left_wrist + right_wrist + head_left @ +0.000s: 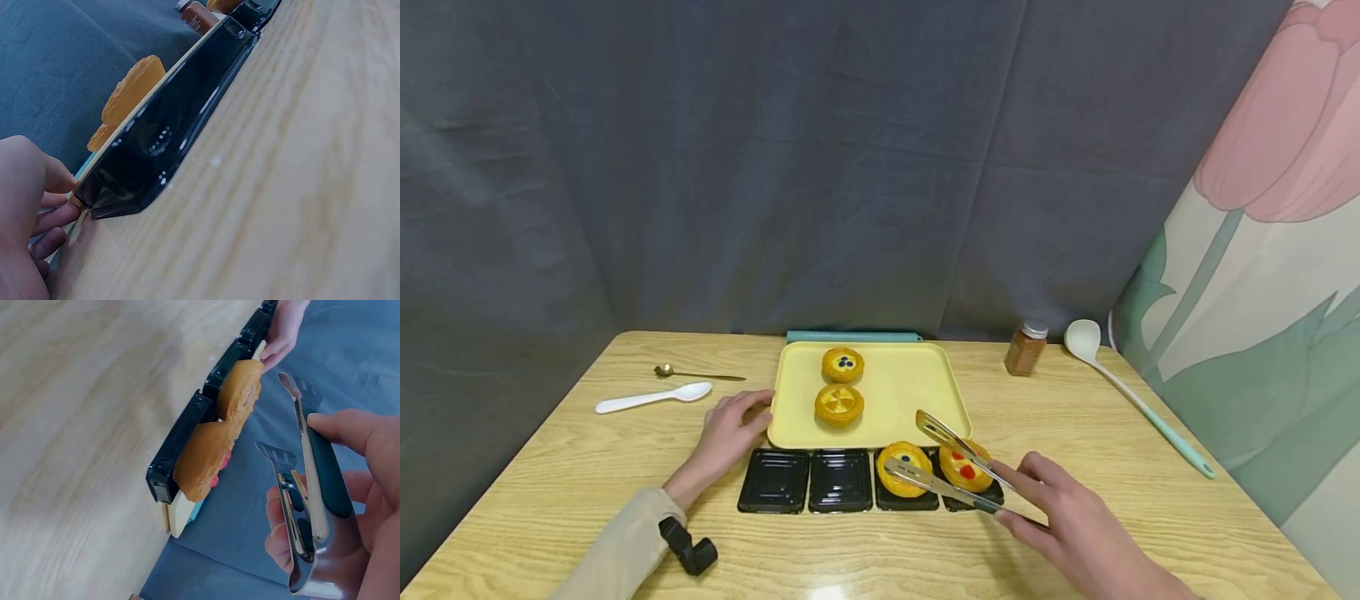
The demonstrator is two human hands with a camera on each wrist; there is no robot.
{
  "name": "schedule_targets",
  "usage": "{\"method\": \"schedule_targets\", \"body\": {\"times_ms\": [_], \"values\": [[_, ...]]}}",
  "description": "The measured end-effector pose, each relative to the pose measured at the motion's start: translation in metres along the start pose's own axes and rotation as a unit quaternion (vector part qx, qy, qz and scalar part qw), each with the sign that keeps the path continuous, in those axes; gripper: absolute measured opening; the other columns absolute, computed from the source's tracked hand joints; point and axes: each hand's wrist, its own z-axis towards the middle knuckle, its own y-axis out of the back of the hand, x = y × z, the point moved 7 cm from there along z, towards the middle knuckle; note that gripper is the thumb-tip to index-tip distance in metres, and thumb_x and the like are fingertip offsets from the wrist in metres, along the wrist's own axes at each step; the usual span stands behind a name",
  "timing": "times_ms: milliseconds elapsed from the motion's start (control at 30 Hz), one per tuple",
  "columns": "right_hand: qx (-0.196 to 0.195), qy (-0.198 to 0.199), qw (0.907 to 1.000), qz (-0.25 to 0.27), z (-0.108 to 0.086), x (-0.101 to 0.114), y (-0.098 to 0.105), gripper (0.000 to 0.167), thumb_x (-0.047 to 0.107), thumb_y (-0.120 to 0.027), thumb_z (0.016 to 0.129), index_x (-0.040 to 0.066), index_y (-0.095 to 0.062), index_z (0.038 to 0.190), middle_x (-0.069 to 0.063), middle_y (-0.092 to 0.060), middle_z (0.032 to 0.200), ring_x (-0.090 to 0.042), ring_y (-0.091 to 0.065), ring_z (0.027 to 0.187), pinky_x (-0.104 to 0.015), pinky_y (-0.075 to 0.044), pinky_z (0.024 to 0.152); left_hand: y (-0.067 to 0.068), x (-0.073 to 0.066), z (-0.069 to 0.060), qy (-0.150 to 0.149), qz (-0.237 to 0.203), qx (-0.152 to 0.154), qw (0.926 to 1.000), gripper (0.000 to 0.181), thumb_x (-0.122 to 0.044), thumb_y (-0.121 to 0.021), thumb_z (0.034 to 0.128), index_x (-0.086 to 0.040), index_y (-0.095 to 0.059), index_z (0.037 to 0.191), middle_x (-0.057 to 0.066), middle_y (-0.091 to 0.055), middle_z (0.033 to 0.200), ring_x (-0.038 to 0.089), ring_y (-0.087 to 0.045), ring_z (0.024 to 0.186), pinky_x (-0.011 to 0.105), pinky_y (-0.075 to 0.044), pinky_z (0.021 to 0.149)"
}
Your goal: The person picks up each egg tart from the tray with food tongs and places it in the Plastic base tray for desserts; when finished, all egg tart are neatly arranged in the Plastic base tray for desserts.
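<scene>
My right hand (1063, 508) grips metal tongs (322, 487) with dark green handle grips. The tong arms stand apart above the two right black trays, with nothing between their tips. A blueberry-topped tart (913, 482) and a red-topped tart (203, 459) sit in those black plastic trays (907, 502). My left hand (730, 433) holds the left rim of a yellow tray (910, 392), thumb and fingers at its edge. On that tray lie a tart with dark blue berries (842, 365) and a tart with a wedge pattern (838, 405).
Two more black trays (840, 481) line the yellow tray's front edge. At left lie a white spoon (655, 397) and a thin metal spoon (700, 374). Behind is a teal bar (853, 337). A spice jar (1026, 348) and a long ladle (1131, 392) are at right.
</scene>
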Motion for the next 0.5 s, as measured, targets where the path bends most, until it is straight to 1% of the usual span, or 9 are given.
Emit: {"method": "schedule_targets", "body": {"times_ms": [67,167,267,367,500], "values": [[-0.012,0.000,0.9999,0.007,0.002,0.001,0.003,0.050,0.024,-0.080,0.087,0.010,-0.068,0.134,0.016,-0.039,0.092,0.001,-0.039,0.072,-0.019,-0.038,0.060,0.000,0.000,0.000,0.000,0.000,0.000,1.0000,0.039,-0.014,-0.062,0.0995,-0.002,-0.062,0.136,0.016,-0.064,0.131,0.039,-0.049,0.122,0.056,-0.025,0.097],[-0.039,0.020,0.9989,0.016,0.004,0.003,0.006,0.049,0.022,-0.081,0.087,0.007,-0.068,0.132,0.017,-0.038,0.091,0.002,-0.037,0.071,-0.019,-0.037,0.059,0.000,0.000,0.001,0.001,0.001,0.000,1.0000,0.039,-0.014,-0.062,0.0993,-0.002,-0.062,0.136,0.016,-0.064,0.131,0.039,-0.049,0.122,0.056,-0.025,0.097],[-0.056,0.030,0.9978,0.018,0.008,0.005,0.008,0.049,0.022,-0.081,0.087,0.008,-0.068,0.132,0.017,-0.038,0.090,0.003,-0.036,0.070,-0.018,-0.036,0.058,0.000,0.000,0.001,0.002,0.001,0.000,1.0000,0.039,-0.014,-0.062,0.0993,-0.002,-0.062,0.136,0.016,-0.064,0.131,0.039,-0.049,0.122,0.056,-0.025,0.097],[-0.054,0.026,0.9980,0.019,0.015,0.005,0.008,0.049,0.023,-0.080,0.088,0.009,-0.068,0.134,0.017,-0.038,0.089,0.002,-0.034,0.070,-0.019,-0.035,0.058,0.000,0.000,0.001,0.003,0.001,0.001,1.0000,0.039,-0.015,-0.062,0.0995,-0.002,-0.062,0.136,0.016,-0.064,0.131,0.039,-0.049,0.122,0.056,-0.025,0.097],[-0.048,0.026,0.9981,0.030,0.025,0.006,0.004,0.049,0.023,-0.080,0.088,0.007,-0.067,0.133,0.016,-0.039,0.089,0.000,-0.036,0.069,-0.020,-0.036,0.058,-0.001,0.001,0.001,0.004,0.001,0.002,1.0000,0.039,-0.015,-0.062,0.0998,-0.002,-0.062,0.137,0.016,-0.064,0.131,0.038,-0.049,0.122,0.056,-0.024,0.097]]}}
